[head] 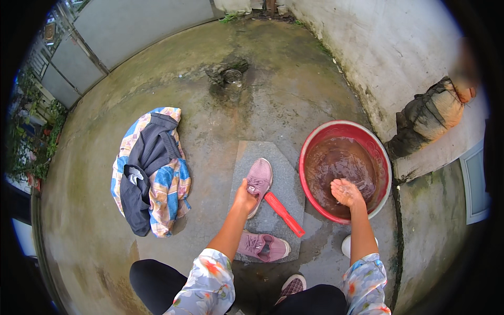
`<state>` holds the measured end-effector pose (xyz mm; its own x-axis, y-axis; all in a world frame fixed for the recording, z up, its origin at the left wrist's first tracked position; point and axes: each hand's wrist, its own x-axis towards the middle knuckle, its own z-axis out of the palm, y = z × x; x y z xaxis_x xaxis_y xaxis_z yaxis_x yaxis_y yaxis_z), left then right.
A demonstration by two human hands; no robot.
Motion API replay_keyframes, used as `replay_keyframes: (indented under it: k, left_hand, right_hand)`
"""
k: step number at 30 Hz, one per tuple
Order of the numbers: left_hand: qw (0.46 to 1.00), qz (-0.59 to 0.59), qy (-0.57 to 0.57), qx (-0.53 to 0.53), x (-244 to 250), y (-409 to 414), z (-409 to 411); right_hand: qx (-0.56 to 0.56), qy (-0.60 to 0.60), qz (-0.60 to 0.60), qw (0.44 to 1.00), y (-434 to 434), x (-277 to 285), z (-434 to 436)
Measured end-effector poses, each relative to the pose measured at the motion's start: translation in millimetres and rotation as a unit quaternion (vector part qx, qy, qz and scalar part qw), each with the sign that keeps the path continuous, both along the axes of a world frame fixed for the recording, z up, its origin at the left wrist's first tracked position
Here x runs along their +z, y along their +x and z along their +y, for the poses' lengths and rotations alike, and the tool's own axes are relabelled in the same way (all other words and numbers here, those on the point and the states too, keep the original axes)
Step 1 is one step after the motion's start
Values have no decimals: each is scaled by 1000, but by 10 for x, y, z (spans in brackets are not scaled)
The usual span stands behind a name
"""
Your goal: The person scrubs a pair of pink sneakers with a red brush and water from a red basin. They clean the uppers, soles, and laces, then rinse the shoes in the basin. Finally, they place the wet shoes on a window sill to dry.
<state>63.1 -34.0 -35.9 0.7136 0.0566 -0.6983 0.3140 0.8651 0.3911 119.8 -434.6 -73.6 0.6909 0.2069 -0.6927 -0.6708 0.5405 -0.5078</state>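
Note:
My left hand (245,197) grips a pink knit sneaker (260,177) by its side, over a grey stone slab (252,153). Beside that shoe, a red-handled brush (284,214) lies slantwise on the slab; its bristles are not visible. A second pink sneaker (263,247) rests on its side or upright near the slab's front edge; which one I cannot tell. Above the brownish water (334,157) in a red basin (302,173), my right hand (347,192) is cupped palm up, with wet, shiny skin and no solid object in it.
Patterned cloth and dark garments (151,169) lie heaped on the concrete at the left. A white container (346,246) stands partly under my right forearm. A drain hole (232,76) sits farther ahead. Along the right wall (378,51) leans a stuffed, stained sack (429,114).

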Motion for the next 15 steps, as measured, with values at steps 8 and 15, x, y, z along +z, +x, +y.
replay_keyframes:
  k: [8,15]
  left_hand:
    - [997,-65,-1,30,-64,143,-174]
    - [933,-28,213,-288,268,-134,201]
  right_hand:
    - [219,82,-171,957,-212,1556,1756]
    - [-145,-154,18,977,57,319,41]
